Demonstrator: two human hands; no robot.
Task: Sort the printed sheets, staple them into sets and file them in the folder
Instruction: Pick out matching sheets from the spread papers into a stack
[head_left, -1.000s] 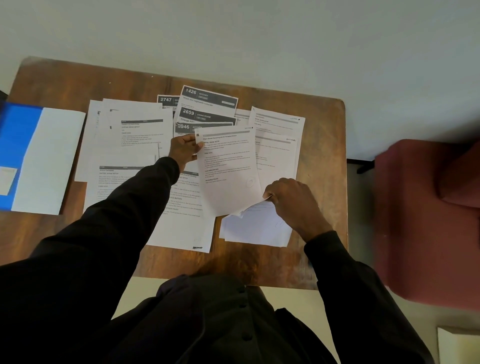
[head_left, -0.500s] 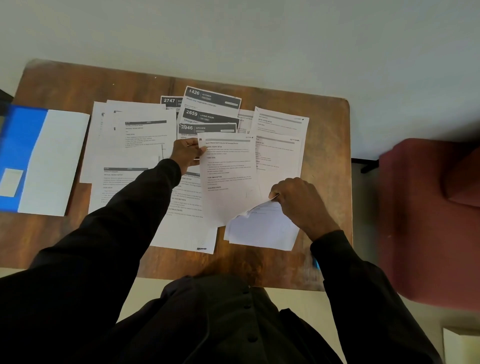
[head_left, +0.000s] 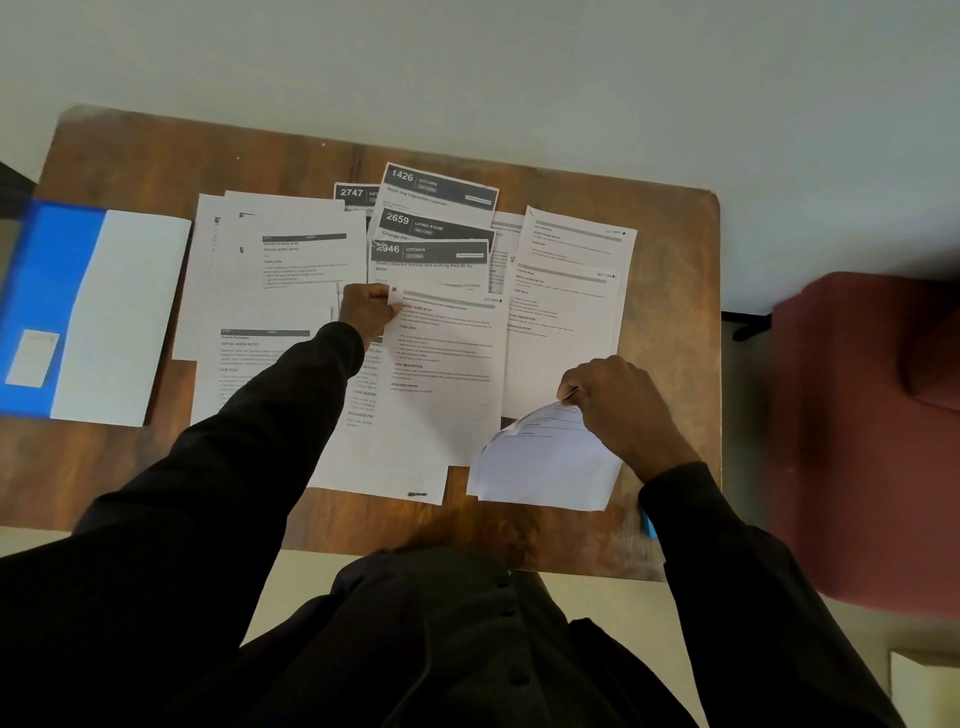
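Observation:
Printed sheets lie spread over a wooden table (head_left: 670, 322). My left hand (head_left: 366, 312) pinches the top left corner of one text sheet (head_left: 447, 374) in the middle. My right hand (head_left: 618, 405) pinches the lifted upper corner of a small stack of sheets (head_left: 545, 462) at the front right. Several sheets with dark numbered headers (head_left: 436, 208) overlap at the back. More text sheets (head_left: 291, 270) lie to the left, others (head_left: 571, 291) to the right. An open blue folder (head_left: 47, 291) with a white sheet (head_left: 124, 317) in it lies at the table's left edge.
A dark red upholstered chair (head_left: 872, 431) stands close to the table's right side. A small blue object (head_left: 648, 522) shows at the table's front right edge beside my right sleeve. A pale wall runs behind the table.
My right hand has let go of the middle sheet's lower corner and moved right, now lifting the corner of the front right stack. My left hand keeps its pinch on the middle sheet.

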